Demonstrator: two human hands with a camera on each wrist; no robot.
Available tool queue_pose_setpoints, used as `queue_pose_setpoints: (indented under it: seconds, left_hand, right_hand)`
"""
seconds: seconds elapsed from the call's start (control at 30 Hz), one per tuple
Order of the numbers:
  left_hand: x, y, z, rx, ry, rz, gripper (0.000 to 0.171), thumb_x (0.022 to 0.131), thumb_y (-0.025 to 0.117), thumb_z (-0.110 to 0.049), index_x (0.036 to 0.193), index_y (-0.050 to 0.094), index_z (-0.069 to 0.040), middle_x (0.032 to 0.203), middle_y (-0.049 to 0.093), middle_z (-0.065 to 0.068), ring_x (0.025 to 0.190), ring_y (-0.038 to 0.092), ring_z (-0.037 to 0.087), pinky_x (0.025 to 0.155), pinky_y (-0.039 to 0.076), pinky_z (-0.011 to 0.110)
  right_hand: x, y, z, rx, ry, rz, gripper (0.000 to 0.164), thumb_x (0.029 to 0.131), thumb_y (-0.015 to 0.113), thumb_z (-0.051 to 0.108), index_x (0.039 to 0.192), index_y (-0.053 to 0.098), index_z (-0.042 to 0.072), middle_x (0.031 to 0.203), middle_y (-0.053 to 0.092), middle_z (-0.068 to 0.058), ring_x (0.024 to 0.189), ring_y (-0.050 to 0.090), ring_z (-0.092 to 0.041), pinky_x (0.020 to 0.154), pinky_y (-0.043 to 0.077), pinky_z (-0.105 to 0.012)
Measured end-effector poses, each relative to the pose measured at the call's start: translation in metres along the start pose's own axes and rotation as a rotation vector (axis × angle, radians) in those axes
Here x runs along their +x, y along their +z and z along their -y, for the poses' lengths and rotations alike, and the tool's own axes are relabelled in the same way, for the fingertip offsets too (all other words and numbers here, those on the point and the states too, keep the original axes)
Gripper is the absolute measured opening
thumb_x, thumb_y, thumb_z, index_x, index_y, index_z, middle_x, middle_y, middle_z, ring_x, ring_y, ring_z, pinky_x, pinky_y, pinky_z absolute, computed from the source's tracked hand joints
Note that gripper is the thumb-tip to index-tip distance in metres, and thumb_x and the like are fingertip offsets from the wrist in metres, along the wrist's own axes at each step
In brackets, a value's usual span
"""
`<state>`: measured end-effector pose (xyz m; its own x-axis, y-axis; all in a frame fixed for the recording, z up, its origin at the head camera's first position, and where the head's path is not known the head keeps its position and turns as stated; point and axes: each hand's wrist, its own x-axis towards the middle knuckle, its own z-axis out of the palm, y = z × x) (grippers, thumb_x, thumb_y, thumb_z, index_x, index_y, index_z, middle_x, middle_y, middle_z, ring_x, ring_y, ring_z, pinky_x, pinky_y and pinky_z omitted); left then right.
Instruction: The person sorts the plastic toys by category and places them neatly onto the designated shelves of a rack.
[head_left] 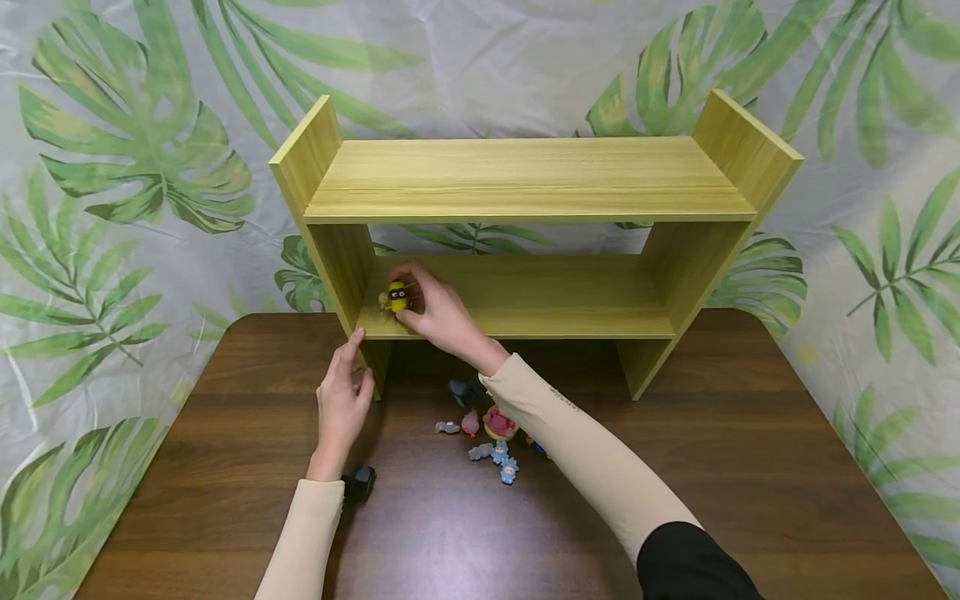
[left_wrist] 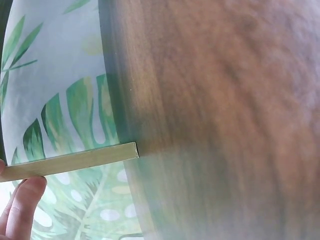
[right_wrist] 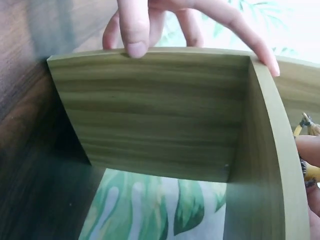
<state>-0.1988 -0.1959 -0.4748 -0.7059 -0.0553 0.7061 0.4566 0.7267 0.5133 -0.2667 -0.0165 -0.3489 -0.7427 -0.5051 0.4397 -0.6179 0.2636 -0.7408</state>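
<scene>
My right hand (head_left: 446, 317) pinches a small yellow toy figure (head_left: 398, 293) with a black band round its white eyes, over the left end of the shelf unit's middle board. A small tan piece (head_left: 385, 301) shows beside the figure. In the right wrist view, part of the yellow figure (right_wrist: 312, 172) appears between fingers at the right edge. At the unit's left side, my left hand (head_left: 343, 408) grips the front edge of the side panel (right_wrist: 150, 100). Its thumb overlaps the inner face, one finger reaches the board's corner, and other fingers show behind. The wooden shelf unit (head_left: 525, 179) stands upright.
Below the unit, on the brown table (head_left: 247, 433), lie several small toys: a pink figure (head_left: 470, 423), a round pink-and-cream piece (head_left: 498, 422), a blue figure (head_left: 509, 471) and grey pieces (head_left: 481, 452). A leaf-patterned cloth (head_left: 135, 125) hangs behind.
</scene>
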Motion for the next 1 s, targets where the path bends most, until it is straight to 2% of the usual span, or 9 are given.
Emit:
queue_pose_setpoints:
  seconds: [0.5, 1.0]
  left_hand:
    - [-0.0004, 0.0003, 0.0019, -0.008, 0.005, -0.004, 0.077, 0.083, 0.057, 0.014, 0.146, 0.037, -0.025, 0.123, 0.055, 0.016, 0.085, 0.06, 0.032, 0.052, 0.05, 0.039]
    - [-0.0005, 0.0019, 0.0042, -0.012, 0.006, -0.007, 0.077, 0.083, 0.057, 0.015, 0.146, 0.037, -0.025, 0.123, 0.055, 0.016, 0.083, 0.06, 0.031, 0.052, 0.051, 0.038]
  right_hand:
    - [0.0062, 0.0026, -0.0047, -0.034, -0.049, 0.03, 0.046, 0.084, 0.066, -0.007, 0.126, 0.047, 0.002, 0.12, 0.056, -0.014, 0.103, 0.06, -0.024, 0.088, 0.047, -0.022]
    - [0.0043, -0.0007, -0.0025, -0.004, -0.029, 0.039, 0.045, 0.084, 0.068, -0.006, 0.124, 0.049, 0.002, 0.116, 0.059, -0.013, 0.106, 0.059, -0.023, 0.091, 0.045, -0.021]
